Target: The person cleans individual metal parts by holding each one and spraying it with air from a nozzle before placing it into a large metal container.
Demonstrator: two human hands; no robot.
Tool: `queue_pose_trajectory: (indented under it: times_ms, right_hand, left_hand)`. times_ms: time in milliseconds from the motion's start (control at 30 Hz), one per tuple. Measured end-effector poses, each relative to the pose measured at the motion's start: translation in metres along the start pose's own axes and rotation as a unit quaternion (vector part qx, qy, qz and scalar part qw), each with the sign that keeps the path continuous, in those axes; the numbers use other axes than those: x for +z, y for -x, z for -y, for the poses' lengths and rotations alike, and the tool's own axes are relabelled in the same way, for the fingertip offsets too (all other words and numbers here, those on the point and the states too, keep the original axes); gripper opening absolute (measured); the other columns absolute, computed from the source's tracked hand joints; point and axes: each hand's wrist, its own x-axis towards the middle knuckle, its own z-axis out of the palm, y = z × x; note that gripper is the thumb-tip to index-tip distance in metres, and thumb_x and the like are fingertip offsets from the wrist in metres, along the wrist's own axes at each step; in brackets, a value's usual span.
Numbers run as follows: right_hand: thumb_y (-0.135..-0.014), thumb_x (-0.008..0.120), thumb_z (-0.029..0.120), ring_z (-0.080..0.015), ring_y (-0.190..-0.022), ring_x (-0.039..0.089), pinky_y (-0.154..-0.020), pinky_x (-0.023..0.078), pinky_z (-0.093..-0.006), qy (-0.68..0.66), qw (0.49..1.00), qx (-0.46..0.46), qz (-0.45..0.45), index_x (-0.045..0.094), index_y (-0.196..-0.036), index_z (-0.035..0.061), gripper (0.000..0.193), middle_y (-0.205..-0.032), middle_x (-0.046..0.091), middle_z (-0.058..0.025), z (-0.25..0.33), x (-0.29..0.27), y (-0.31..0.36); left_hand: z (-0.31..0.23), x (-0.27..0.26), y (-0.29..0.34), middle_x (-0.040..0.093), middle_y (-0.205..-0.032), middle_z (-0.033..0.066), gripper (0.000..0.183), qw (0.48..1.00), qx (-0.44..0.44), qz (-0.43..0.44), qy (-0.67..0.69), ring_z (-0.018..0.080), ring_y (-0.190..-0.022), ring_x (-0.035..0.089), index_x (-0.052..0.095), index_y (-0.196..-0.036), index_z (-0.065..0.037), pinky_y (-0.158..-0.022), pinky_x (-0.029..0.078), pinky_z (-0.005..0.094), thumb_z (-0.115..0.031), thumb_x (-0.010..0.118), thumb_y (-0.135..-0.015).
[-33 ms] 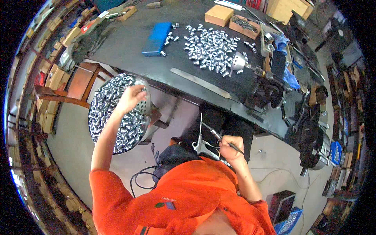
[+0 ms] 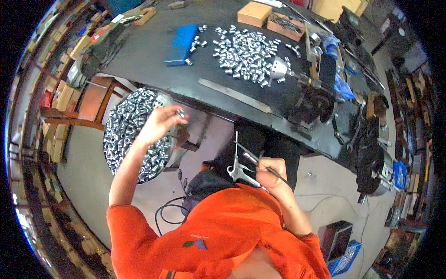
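Observation:
My left hand [image 2: 160, 124] is over the right side of a round perforated metal basket [image 2: 163, 100], pinching a small shiny metal sleeve [image 2: 180, 113] in its fingertips. Below it the basket is heaped with similar short metal sleeves [image 2: 127, 125]. In front of my body, my right hand [image 2: 272, 173] is closed around a thin dark rod [image 2: 280, 176]. A bright metal sleeve [image 2: 251, 158] shows on or against that rod. A silver air blow gun [image 2: 239, 173] with a thin nozzle sits beside this hand; whether the hand also holds it, I cannot tell.
On the dark workbench [image 2: 139, 56] lie a pile of metal sleeves [image 2: 244, 53], a blue box [image 2: 181, 45], a flat metal bar [image 2: 234, 95] and a wooden block [image 2: 254, 14]. A clamped machine [image 2: 316, 102] stands at right. A wooden chair [image 2: 95, 102] is behind the basket.
My left hand has moved a little right and toward me, and the sleeve at its fingertips shows more plainly. My right hand keeps its grip on the rod with little movement.

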Motion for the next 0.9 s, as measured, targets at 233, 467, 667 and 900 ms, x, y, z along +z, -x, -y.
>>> queue_pose_trajectory:
  times_ms: [233,467,667,900]
  right_hand:
    - [-0.068,0.062,0.016,-0.0209,-0.048,0.042,-0.046,0.032,-0.0329,0.009,0.995,-0.065,0.077,0.041,-0.058,0.0029,0.027,-0.055,0.041,-0.0091,0.019,0.000,-0.013]
    - [-0.065,0.063,0.015,-0.0285,-0.050,0.047,-0.047,0.034,-0.0360,0.036,0.994,-0.080,0.060,0.045,-0.060,0.0035,0.021,-0.056,0.045,-0.0110,0.011,0.001,-0.015]
    - [-0.062,0.064,0.016,-0.0329,-0.053,0.053,-0.049,0.042,-0.0416,0.133,0.987,-0.079,0.050,0.050,-0.060,0.0054,0.018,-0.058,0.051,-0.0133,0.016,0.007,-0.014]
    - [-0.062,0.063,0.016,-0.0341,-0.054,0.056,-0.050,0.045,-0.0446,0.219,0.973,-0.077,0.018,0.054,-0.062,0.0067,0.013,-0.060,0.054,-0.0145,0.020,0.009,-0.009]
  left_hand:
    - [-0.057,0.080,0.027,0.064,-0.100,0.0122,0.031,0.966,0.025,0.210,0.146,0.0202,-0.095,0.062,0.056,-0.113,0.005,-0.086,0.050,0.0324,0.002,0.061,-0.083]
    - [-0.057,0.098,0.021,0.063,-0.087,0.0046,0.023,0.972,0.029,0.214,0.096,0.0096,-0.076,0.060,0.060,-0.105,0.003,-0.068,0.049,0.0229,0.001,0.063,-0.082]
    - [-0.056,0.107,0.015,0.059,-0.081,0.0017,0.020,0.963,0.146,0.227,0.012,0.0076,-0.067,0.057,0.064,-0.099,0.000,-0.058,0.046,0.0222,-0.004,0.067,-0.081]
    - [-0.067,0.122,0.025,0.061,-0.072,0.0024,0.019,0.967,-0.054,0.227,0.104,0.0085,-0.058,0.057,0.061,-0.102,0.002,-0.052,0.047,0.0221,-0.008,0.063,-0.086]
